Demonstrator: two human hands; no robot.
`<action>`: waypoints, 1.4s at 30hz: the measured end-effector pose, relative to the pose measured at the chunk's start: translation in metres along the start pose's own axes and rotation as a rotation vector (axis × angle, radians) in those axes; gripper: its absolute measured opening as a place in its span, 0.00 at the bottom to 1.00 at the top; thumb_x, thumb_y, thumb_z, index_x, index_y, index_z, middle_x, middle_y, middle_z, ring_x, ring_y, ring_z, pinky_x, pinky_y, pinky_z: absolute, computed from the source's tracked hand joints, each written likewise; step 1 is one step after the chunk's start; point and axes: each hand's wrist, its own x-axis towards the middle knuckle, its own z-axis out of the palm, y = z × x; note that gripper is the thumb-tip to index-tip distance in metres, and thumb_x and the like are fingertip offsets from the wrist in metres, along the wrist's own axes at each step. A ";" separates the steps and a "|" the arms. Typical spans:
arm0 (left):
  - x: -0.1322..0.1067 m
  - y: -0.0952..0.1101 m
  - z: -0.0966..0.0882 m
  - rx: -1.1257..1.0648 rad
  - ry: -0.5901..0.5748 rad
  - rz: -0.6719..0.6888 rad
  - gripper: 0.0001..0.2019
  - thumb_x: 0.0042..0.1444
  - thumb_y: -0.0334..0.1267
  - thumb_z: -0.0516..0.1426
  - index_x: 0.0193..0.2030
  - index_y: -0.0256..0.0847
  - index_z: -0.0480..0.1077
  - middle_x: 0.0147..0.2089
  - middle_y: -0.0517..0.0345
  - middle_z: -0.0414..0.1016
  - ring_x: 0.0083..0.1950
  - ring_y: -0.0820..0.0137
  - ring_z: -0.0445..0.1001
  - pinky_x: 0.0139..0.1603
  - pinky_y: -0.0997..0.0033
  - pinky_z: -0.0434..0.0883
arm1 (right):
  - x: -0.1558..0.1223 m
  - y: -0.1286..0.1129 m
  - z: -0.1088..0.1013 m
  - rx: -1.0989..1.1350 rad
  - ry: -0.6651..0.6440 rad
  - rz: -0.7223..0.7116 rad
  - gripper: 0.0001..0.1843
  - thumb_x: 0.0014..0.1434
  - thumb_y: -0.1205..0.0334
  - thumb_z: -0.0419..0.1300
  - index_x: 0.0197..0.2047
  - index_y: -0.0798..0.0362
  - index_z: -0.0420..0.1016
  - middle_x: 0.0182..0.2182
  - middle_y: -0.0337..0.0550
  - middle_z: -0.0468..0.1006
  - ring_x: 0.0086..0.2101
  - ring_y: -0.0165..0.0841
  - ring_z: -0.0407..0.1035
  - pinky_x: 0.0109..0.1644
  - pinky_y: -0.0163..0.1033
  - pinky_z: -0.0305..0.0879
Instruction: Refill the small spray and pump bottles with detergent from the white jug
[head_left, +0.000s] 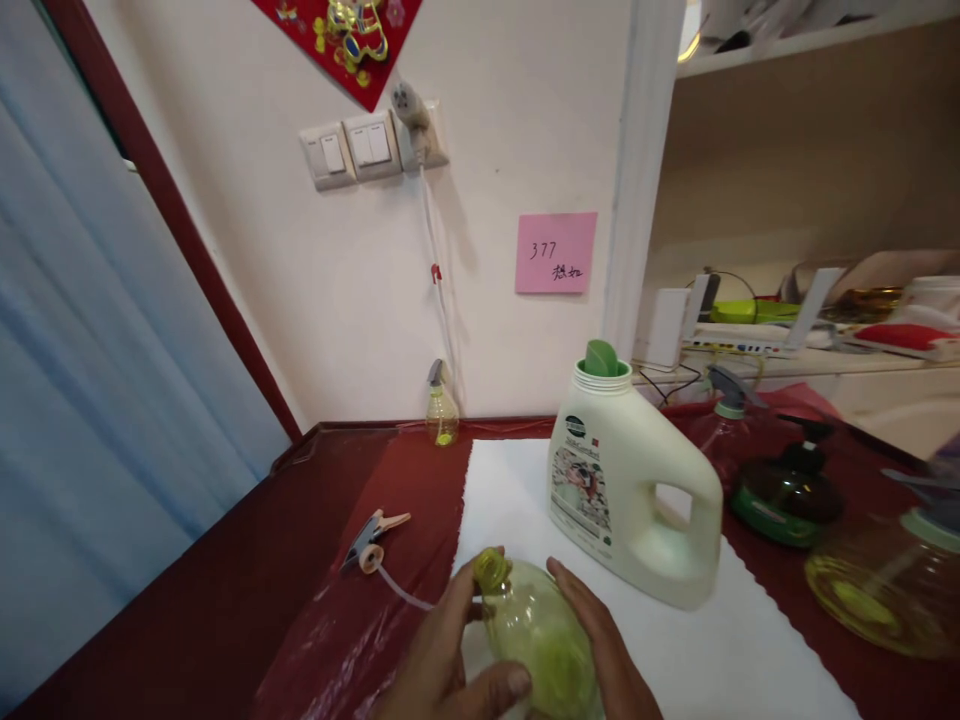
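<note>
Head view: left hand and right hand both grip small see-through green plastic bottle, low over white mat. Neck bare. Peach spray top lies apart on red table. Big white jug near. Open neck likely wants steady hold.

Left hand at nine o'clock and right hand at three clasp a greenish bottle. A jug stands at one o'clock; a seemingly detached spray head lies at ten.

white mat lies bare ahead; detergent jug blocks the right.
</note>
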 end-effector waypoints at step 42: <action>0.050 -0.013 0.015 0.303 0.152 -0.001 0.33 0.54 0.35 0.60 0.68 0.44 0.62 0.67 0.47 0.67 0.68 0.55 0.64 0.70 0.53 0.60 | 0.091 -0.027 -0.139 -0.287 0.350 0.391 0.36 0.44 0.36 0.69 0.52 0.46 0.76 0.46 0.43 0.82 0.37 0.43 0.77 0.31 0.39 0.74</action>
